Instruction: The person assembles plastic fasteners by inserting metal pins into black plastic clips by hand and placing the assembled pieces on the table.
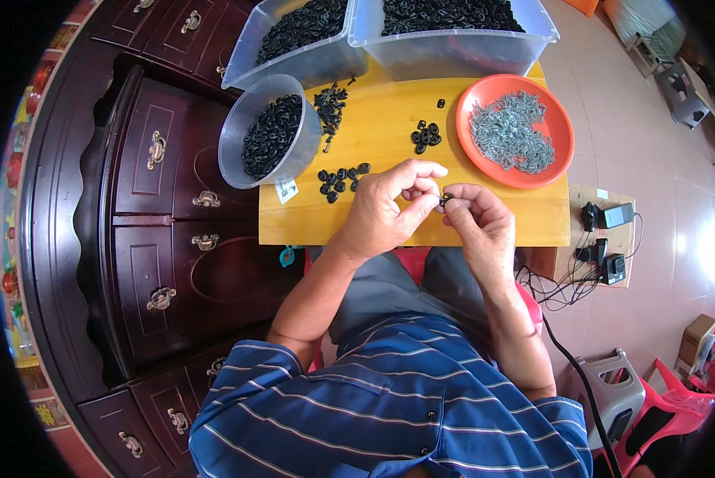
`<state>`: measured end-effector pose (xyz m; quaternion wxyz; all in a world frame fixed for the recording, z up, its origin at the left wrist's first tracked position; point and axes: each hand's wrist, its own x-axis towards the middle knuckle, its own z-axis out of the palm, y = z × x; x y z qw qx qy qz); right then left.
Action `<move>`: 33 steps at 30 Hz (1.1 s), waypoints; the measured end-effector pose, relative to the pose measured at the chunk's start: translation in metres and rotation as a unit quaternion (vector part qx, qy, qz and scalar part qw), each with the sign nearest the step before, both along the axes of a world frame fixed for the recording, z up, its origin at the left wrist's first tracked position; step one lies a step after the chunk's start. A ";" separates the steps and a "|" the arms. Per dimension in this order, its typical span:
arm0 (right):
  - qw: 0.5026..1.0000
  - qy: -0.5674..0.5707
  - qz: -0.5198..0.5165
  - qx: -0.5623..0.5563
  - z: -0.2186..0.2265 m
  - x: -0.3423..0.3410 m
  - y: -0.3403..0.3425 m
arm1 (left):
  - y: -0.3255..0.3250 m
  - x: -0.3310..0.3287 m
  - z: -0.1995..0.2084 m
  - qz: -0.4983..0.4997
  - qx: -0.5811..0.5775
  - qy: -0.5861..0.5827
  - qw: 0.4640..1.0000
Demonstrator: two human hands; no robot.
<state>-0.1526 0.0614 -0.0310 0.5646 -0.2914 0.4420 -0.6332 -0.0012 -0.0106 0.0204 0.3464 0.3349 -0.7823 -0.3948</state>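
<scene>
Leftward of the left hand (387,205), a label (286,190) bears marks.

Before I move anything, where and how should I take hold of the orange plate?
Likely best by the right rim of the orange plate, coming from the right with the right hand once free: that rim is raised and bare, and seems to overhang the edge of the yellow table, leaving room beneath. Keep it level; loose metal pieces are heaped inside.
</scene>
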 end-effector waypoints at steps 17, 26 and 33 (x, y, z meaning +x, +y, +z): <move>1.000 -0.017 0.018 0.005 0.001 -0.002 0.000 | -0.018 0.013 -0.016 -0.019 0.071 0.042 0.996; 0.998 -0.057 0.023 0.019 0.005 -0.006 -0.001 | -0.044 0.010 -0.055 0.116 -0.036 -0.206 0.971; 0.998 -0.047 0.033 0.030 0.003 -0.006 -0.001 | -0.055 0.003 -0.065 0.130 -0.152 -0.197 0.960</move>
